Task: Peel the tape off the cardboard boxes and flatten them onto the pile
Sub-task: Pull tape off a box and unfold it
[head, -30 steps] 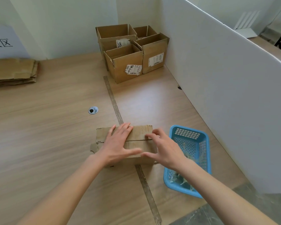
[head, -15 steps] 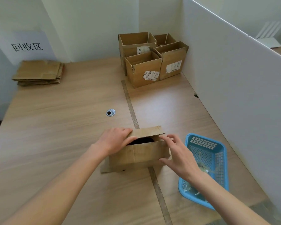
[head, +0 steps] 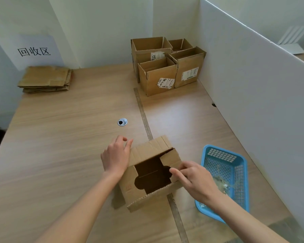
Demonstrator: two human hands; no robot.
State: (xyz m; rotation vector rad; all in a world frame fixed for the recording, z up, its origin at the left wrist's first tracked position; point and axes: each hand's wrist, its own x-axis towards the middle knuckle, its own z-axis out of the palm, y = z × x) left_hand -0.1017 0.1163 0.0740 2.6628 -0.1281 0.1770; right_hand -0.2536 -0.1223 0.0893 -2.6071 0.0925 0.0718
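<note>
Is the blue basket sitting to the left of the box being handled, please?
No, the blue basket sits right of the box, beside the right hand.

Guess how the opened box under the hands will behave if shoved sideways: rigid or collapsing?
The cardboard box probably racks and folds rather than holding square: its flaps stand open and you see through it to a dark inside. It looks empty, so likely light and apt to slide on the smooth wooden table. The left hand bracing its side suggests that it shifts easily.

Brown cardboard box [head: 147,174], blue lattice-patterned basket [head: 239,165], light wood-grain table [head: 60,146], white partition [head: 261,85] walls.
</note>
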